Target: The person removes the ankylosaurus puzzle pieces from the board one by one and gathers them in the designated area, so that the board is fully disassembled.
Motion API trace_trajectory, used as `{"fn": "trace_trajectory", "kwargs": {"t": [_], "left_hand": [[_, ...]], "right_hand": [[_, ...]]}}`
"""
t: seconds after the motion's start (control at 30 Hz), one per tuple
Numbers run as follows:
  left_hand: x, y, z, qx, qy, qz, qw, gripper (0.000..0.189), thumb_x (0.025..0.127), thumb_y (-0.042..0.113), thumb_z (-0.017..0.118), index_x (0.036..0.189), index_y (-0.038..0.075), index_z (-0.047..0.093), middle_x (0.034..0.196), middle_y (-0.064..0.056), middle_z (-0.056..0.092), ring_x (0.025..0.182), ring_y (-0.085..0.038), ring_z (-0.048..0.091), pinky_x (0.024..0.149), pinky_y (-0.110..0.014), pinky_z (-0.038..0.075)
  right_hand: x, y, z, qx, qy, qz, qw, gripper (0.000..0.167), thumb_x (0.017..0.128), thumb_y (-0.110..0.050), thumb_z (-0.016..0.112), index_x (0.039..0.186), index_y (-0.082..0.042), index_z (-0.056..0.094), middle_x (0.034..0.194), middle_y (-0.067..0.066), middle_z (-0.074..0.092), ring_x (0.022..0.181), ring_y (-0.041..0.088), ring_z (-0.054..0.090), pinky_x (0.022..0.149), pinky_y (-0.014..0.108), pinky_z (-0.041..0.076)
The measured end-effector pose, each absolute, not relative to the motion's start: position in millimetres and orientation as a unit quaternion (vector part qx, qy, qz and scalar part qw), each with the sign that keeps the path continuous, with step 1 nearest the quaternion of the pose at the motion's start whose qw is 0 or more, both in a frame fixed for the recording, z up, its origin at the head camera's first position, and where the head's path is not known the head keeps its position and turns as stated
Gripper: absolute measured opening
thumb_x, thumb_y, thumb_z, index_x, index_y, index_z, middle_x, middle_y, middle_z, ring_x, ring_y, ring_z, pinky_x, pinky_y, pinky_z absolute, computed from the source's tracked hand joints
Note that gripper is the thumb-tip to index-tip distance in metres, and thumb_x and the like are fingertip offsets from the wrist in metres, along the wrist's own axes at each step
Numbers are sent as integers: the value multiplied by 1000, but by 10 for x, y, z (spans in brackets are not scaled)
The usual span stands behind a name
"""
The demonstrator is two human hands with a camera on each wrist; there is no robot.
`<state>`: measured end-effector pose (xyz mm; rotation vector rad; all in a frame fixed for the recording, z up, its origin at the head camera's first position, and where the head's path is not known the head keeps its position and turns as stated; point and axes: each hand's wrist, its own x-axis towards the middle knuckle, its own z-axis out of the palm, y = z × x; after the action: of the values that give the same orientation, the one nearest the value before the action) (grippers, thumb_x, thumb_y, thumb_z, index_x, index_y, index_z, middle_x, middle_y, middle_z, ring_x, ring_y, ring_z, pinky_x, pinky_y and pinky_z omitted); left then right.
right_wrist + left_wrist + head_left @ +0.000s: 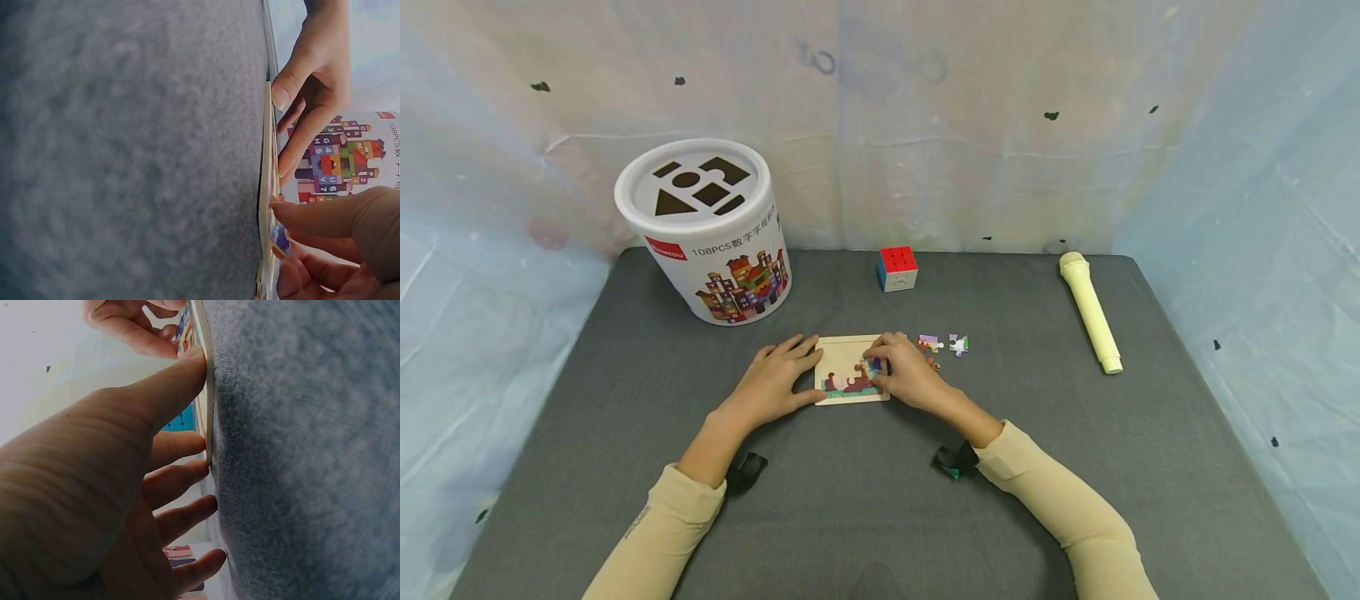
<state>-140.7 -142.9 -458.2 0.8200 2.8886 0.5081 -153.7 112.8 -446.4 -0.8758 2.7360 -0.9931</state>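
Note:
A pale wooden puzzle board (835, 354) lies flat on the grey table, with brown and green pieces (850, 386) fitted along its lower part. My left hand (773, 379) rests at its left side, fingers spread; thumb and fingertips touch the frame, as the left wrist view also shows. Over the board's right part, my right hand (906, 371) pinches a purple puzzle piece (280, 240) between thumb and fingers, low against the board. Some of that piece is hidden by the fingers. Loose puzzle pieces (929, 343) lie just right of the right hand, one (958, 345) farther out.
A large white block bucket (741, 279) with shaped holes in its lid stands at the back left. Behind the board sits a red-topped puzzle cube (898, 269). A pale yellow toy microphone (1092, 315) lies at the right. Plastic sheeting (925, 125) closes off the back and sides.

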Motion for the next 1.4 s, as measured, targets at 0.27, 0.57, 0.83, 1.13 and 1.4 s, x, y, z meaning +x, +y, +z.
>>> {"fn": "trace_trajectory", "kwargs": {"t": [0.27,0.57,0.83,1.13,1.4], "left_hand": [[-1405,-1432,-4571,267,948,167,53,76,87,46,75,147,6,50,158,-14,36,145,-40,29,109,-67,27],[-1404,-1424,-4568,264,949,167,52,76,87,45,76,147,5,51,158,-14,36,145,-40,29,109,-67,27],[-1396,-1421,-4570,265,949,166,50,76,86,45,76,146,6,51,157,-14,37,145,-40,30,109,-67,27],[-1399,-1418,-4561,266,949,165,46,77,86,46,76,146,5,51,157,-14,37,145,-39,30,108,-67,28],[-1404,-1421,-4573,269,948,163,43,77,85,46,77,146,6,52,157,-14,37,145,-39,31,108,-67,28]], "right_hand": [[-1522,1125,-4459,-278,899,-334,51,33,82,3,79,113,1,69,110,8,67,97,24,56,89,39,49],[-1534,1134,-4460,-325,883,-334,52,40,82,7,77,120,0,64,108,11,62,79,20,54,74,30,48],[-1526,1134,-4445,-329,873,-354,65,37,82,12,74,116,3,64,110,12,62,82,22,54,72,28,48],[-1529,1137,-4449,-326,869,-363,80,33,84,8,74,114,1,62,111,12,61,93,26,57,80,34,50],[-1540,1148,-4460,-318,861,-386,93,34,84,10,73,115,2,60,113,14,59,79,22,58,70,28,52]]}}
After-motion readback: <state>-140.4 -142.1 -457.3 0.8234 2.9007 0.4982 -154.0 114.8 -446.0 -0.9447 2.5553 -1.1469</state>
